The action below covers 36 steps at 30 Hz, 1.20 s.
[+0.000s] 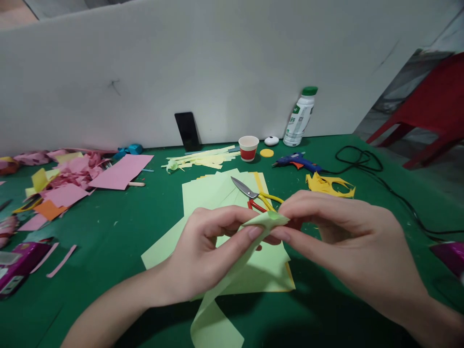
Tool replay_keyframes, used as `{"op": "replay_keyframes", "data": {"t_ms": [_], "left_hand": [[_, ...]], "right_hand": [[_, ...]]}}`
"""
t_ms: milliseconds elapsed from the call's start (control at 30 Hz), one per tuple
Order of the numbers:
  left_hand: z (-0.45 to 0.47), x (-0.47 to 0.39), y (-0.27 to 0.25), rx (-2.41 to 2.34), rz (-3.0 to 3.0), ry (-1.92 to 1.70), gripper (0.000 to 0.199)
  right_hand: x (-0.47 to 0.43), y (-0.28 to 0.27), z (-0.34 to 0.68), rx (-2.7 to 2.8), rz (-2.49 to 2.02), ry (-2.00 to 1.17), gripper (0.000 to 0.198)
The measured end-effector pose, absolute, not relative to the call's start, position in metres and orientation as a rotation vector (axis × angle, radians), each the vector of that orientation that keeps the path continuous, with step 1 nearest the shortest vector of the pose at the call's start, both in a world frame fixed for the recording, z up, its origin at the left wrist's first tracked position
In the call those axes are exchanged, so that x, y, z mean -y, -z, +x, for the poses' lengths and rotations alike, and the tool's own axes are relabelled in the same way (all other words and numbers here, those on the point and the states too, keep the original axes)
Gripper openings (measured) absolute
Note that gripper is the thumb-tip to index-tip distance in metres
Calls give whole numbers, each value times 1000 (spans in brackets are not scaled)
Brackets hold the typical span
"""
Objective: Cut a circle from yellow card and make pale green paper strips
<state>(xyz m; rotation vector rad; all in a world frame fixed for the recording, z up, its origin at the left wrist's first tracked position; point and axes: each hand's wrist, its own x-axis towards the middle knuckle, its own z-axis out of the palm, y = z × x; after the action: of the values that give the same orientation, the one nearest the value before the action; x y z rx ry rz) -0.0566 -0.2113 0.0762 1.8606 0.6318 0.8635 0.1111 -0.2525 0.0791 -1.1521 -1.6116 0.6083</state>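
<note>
A long pale green paper strip [237, 261] is pinched between both hands, its loose end curling down toward the near edge of the view. My left hand [213, 246] grips it between thumb and fingers. At the strip's upper tip, which looks folded or rolled, my right hand [337, 237] closes thumb and fingertips on the paper. Just beyond the hands lie scissors [250, 189] with red and yellow handles, partly covered by my fingers. Under them spreads a stack of light green paper sheets [203, 195], with yellow edges showing.
Behind the stack are cut paper strips [203, 158], a paper cup [248, 149], a phone [187, 131] and a bottle [300, 116]. A blue glue gun [297, 162] with a black cord and yellow paper scraps [329, 185] lie right. Pink paper [121, 172] is heaped left.
</note>
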Motion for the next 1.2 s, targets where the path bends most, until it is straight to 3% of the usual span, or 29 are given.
{"op": "replay_keyframes", "data": {"t_ms": [167,367,700,1033,1200], "left_hand": [[-57,210,-77,-598,1847,-853,20],[-58,209,-79,-496,1683,-701,21],[-60,206,-76,-507,1832,-584,22],[-56,205,-77,-380,1539,-529,20],[-57,205,-77,-398,1513,-541,19]], "right_hand": [[252,-83,113,1653,-1137,-668,12],[251,-86,117,1637,-1070,-970,20],[253,-88,118,1673,-1212,-819,16],[254,-88,123,1540,-1156,-1190,15],[255,-89,123,1535,-1153,-1179,16]]}}
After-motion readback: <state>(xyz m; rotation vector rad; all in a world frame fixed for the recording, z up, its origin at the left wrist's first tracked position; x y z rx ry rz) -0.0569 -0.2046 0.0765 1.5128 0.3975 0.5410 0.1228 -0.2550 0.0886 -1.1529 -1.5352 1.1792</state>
